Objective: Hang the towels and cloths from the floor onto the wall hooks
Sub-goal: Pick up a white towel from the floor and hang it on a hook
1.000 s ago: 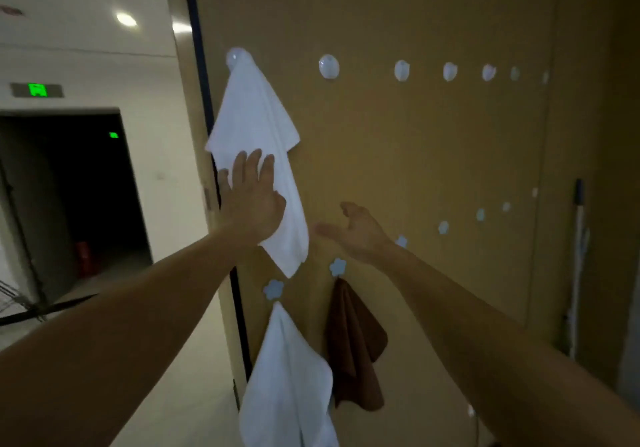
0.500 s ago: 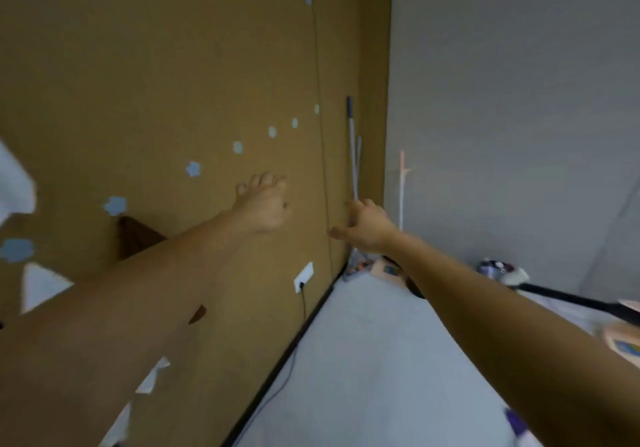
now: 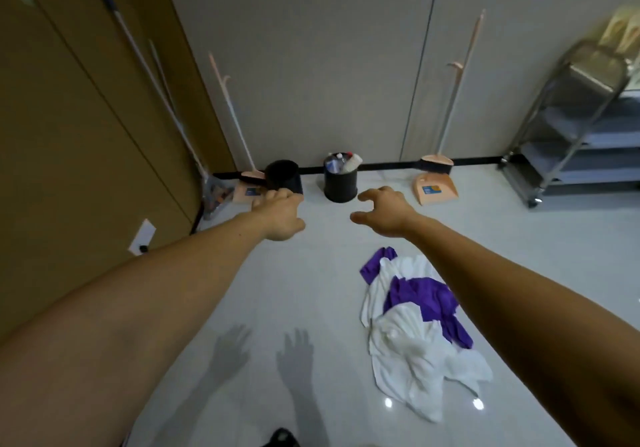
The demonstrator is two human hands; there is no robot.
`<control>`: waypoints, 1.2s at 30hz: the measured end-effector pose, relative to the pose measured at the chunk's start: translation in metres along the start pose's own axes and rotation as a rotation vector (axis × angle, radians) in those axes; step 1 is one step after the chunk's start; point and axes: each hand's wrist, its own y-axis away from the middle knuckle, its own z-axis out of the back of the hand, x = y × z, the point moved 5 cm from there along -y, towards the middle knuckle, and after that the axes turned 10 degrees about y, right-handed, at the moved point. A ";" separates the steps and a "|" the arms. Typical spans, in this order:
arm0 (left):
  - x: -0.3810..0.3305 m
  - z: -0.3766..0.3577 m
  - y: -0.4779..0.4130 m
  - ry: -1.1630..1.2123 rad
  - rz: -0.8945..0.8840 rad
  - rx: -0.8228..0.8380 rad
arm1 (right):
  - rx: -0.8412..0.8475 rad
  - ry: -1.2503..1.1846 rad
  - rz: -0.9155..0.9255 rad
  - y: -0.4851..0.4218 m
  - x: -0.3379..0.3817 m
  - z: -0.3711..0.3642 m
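Observation:
A heap of white towels (image 3: 415, 353) mixed with purple cloths (image 3: 420, 296) lies on the pale floor at the lower right. Both my arms stretch forward above the floor. My left hand (image 3: 278, 214) hangs in the air with fingers loosely curled and holds nothing. Beside it, my right hand (image 3: 384, 212) is also empty, its fingers relaxed and slightly bent. The cloth heap lies below and nearer than my right hand, partly under the forearm. The brown wall (image 3: 69, 135) on the left shows no hooks in this view.
Two black bins (image 3: 341, 183) stand by the far grey wall, with pink dustpans (image 3: 434, 188) and brooms beside them. A mop (image 3: 214, 190) leans in the left corner. A metal trolley (image 3: 575, 128) stands at the right. A white socket (image 3: 142, 237) sits low on the brown wall.
My view has swung right and down, from the hook wall with hung towels to the floor. My left hand left the hung white towel; both hands now hover over the floor.

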 end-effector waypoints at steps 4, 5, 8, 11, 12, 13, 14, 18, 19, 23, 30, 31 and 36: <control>-0.039 -0.061 -0.057 0.036 -0.062 0.139 | 0.064 -0.017 -0.157 -0.006 -0.070 -0.029; -0.046 -0.075 -0.071 0.038 -0.075 0.168 | 0.083 -0.014 -0.193 -0.007 -0.086 -0.038; -0.067 -0.118 -0.115 0.072 -0.109 0.272 | 0.146 -0.036 -0.312 -0.012 -0.134 -0.063; -0.084 -0.159 -0.155 0.105 -0.147 0.365 | 0.212 -0.097 -0.414 -0.022 -0.175 -0.091; -0.087 -0.173 -0.169 0.121 -0.152 0.382 | 0.225 -0.123 -0.437 -0.027 -0.188 -0.103; -0.091 -0.189 -0.182 0.141 -0.153 0.395 | 0.236 -0.141 -0.458 -0.033 -0.202 -0.117; -0.094 -0.207 -0.194 0.159 -0.152 0.408 | 0.247 -0.151 -0.482 -0.039 -0.216 -0.132; -0.100 -0.292 -0.230 0.197 -0.146 0.481 | 0.304 -0.185 -0.602 -0.054 -0.279 -0.209; -0.102 -0.314 -0.237 0.207 -0.144 0.491 | 0.313 -0.186 -0.630 -0.058 -0.295 -0.230; -0.104 -0.422 -0.258 0.272 -0.103 0.532 | 0.387 -0.200 -0.681 -0.076 -0.355 -0.330; -0.106 -0.619 -0.301 0.331 -0.060 0.596 | 0.441 -0.187 -0.767 -0.094 -0.453 -0.513; -0.107 -0.642 -0.309 0.334 -0.066 0.591 | 0.430 -0.194 -0.794 -0.097 -0.465 -0.535; -0.113 -0.728 -0.346 0.363 -0.113 0.557 | 0.278 -0.189 -0.979 -0.119 -0.519 -0.614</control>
